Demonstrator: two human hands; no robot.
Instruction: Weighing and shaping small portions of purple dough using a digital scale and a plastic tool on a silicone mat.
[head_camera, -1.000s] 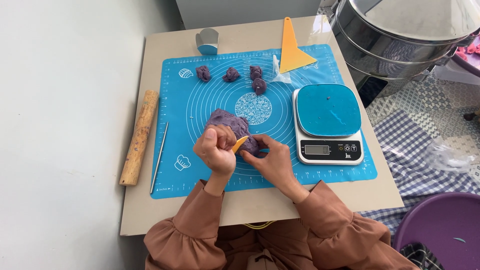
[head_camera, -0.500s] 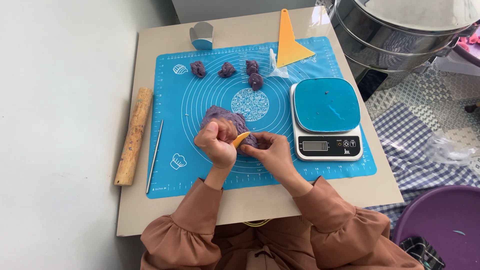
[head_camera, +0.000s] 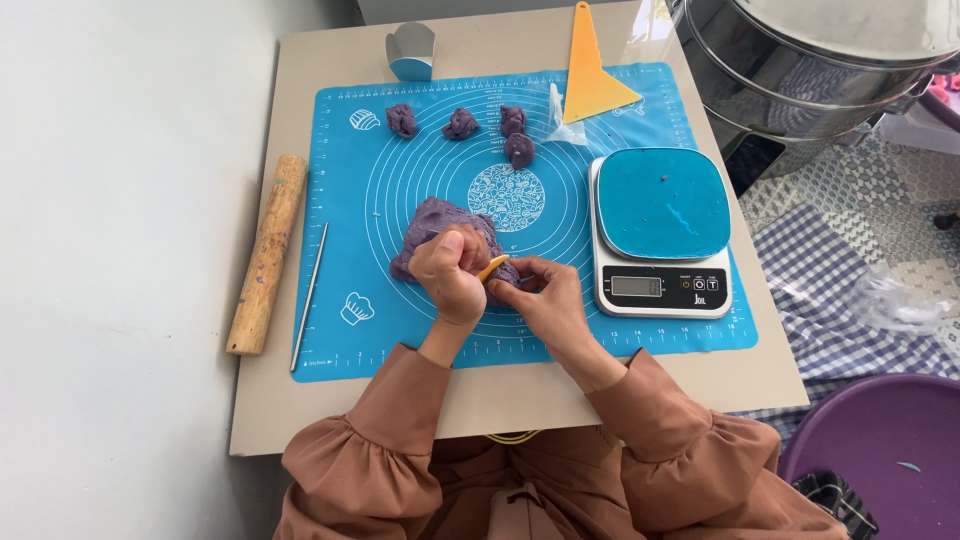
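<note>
A big lump of purple dough (head_camera: 437, 222) lies on a blue silicone mat (head_camera: 620, 340) in the middle of the small table. My left hand (head_camera: 448, 272) is closed around a small yellow scraper (head_camera: 491, 267) whose edge presses into the dough's near side. Beside it, my right hand (head_camera: 540, 297) pinches a small piece of the purple dough at the scraper's tip. Several small purple dough pieces (head_camera: 460, 124) sit in a row along the mat's far edge.
A kitchen scale (head_camera: 660, 230) with a blue top stands at the right of the mat. A wooden rolling pin (head_camera: 266, 252) and a thin metal rod (head_camera: 309, 297) lie at the left. A yellow triangular scraper (head_camera: 590, 70), a small metal cup (head_camera: 411, 51), steamer pots (head_camera: 800, 60) and a purple tub (head_camera: 880, 450) surround the mat.
Both hands stay at the dough's near edge with the scraper; only the camera view has shifted slightly.
</note>
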